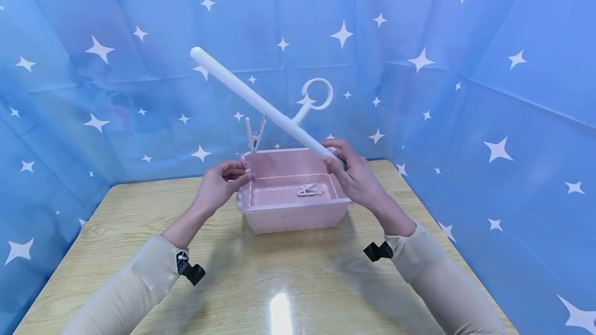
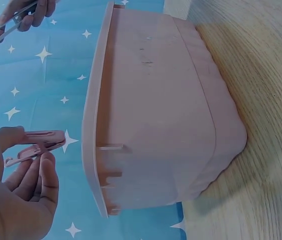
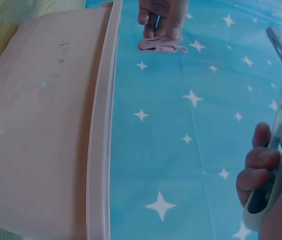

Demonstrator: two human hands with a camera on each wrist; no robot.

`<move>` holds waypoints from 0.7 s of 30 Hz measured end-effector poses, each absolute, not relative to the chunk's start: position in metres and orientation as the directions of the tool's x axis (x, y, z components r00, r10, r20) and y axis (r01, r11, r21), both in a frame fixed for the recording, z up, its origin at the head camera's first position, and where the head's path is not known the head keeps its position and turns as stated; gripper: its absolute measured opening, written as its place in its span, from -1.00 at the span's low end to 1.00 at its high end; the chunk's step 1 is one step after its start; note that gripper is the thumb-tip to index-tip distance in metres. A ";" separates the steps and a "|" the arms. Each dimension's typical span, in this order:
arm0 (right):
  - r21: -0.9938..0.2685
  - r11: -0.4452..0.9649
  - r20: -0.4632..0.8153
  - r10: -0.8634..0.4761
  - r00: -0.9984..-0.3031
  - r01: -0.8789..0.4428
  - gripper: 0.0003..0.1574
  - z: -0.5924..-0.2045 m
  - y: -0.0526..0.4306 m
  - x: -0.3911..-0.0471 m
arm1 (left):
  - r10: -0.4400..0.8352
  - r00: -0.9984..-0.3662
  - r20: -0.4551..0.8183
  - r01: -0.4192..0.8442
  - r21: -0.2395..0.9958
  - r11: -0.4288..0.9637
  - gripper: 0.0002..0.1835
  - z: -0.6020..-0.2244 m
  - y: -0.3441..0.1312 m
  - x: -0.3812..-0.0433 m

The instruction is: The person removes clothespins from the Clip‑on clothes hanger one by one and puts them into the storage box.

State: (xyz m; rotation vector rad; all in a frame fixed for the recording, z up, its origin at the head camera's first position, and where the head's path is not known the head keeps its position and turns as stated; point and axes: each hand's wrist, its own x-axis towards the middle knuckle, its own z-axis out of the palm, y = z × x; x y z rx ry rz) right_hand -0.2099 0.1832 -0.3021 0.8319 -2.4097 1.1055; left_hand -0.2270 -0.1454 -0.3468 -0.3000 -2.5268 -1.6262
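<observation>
My left hand (image 1: 218, 184) pinches a pink clothespin (image 2: 41, 144) between thumb and fingers, over the left end of a pink plastic basin (image 1: 298, 218). My right hand (image 1: 356, 176) grips the lower right end of a white hanger (image 1: 247, 95). The hanger's bar slants up to the left above the basin, and its round hook (image 1: 326, 94) points up. Below the middle of the bar juts a pale clip (image 1: 254, 136); its attachment to the bar is not clear. Another pale clip (image 1: 309, 190) lies inside the basin.
The basin stands on a wood-grain table (image 1: 233, 293), near its back edge. A blue curtain (image 1: 153, 97) with white stars hangs behind and along both sides. Small black cameras (image 1: 191, 269) are strapped to both wrists.
</observation>
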 end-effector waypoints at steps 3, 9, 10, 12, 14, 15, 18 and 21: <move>-0.567 0.518 0.538 -0.356 -0.764 -0.641 -0.57 -0.303 0.185 -0.210 | 0.126 -0.975 0.184 0.220 0.882 0.418 -0.59 -0.348 -0.143 -0.230; -0.568 0.521 0.540 -0.348 -0.766 -0.637 -0.60 -0.306 0.188 -0.211 | 0.174 -0.972 0.157 0.220 0.871 0.440 -0.63 -0.351 -0.138 -0.231; -0.569 0.521 0.540 -0.347 -0.767 -0.636 -0.60 -0.306 0.188 -0.211 | 0.180 -0.971 0.155 0.220 0.872 0.438 -0.64 -0.351 -0.138 -0.232; -0.571 0.522 0.539 -0.345 -0.769 -0.634 -0.60 -0.306 0.189 -0.211 | 0.193 -0.970 0.150 0.222 0.873 0.435 -0.65 -0.351 -0.136 -0.232; -0.573 0.522 0.537 -0.343 -0.771 -0.631 -0.59 -0.306 0.189 -0.210 | 0.203 -0.969 0.142 0.218 0.875 0.432 -0.66 -0.351 -0.135 -0.232; -0.573 0.523 0.537 -0.343 -0.771 -0.631 -0.59 -0.306 0.190 -0.210 | 0.208 -0.969 0.136 0.216 0.876 0.432 -0.66 -0.350 -0.135 -0.232; -0.572 0.524 0.538 -0.341 -0.771 -0.631 -0.58 -0.306 0.191 -0.210 | 0.226 -0.968 0.113 0.206 0.871 0.447 -0.66 -0.350 -0.133 -0.231; -0.572 0.525 0.539 -0.338 -0.771 -0.630 -0.58 -0.306 0.192 -0.210 | 0.229 -0.971 0.067 0.170 0.870 0.464 -0.64 -0.350 -0.132 -0.231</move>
